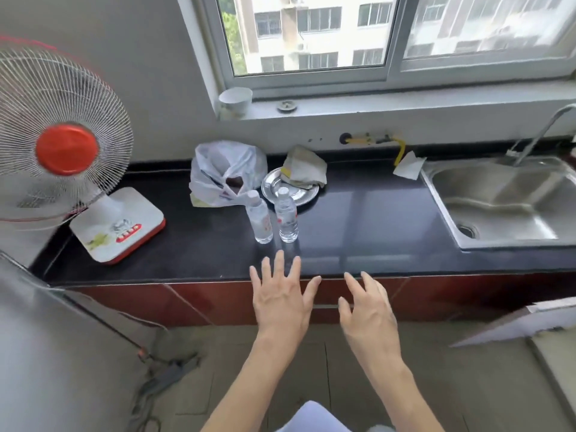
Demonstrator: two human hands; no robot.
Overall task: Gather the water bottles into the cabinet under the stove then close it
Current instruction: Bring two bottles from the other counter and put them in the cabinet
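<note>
You're standing in a home kitchen: a dark stone surface (pixel 358 219) runs under a sliding window (pixel 393 42), with a stainless steel sink (pixel 498 194) and its curved faucet (pixel 544 132) set in at your right. Red cabinet doors (pixel 202 304) sit below the front edge, and a yellow hose (pixel 401 151) leaves the wall behind. Through the glass you see apartment blocks (pixel 311 26), and a table fan (pixel 67 149) stands at your left.
</note>
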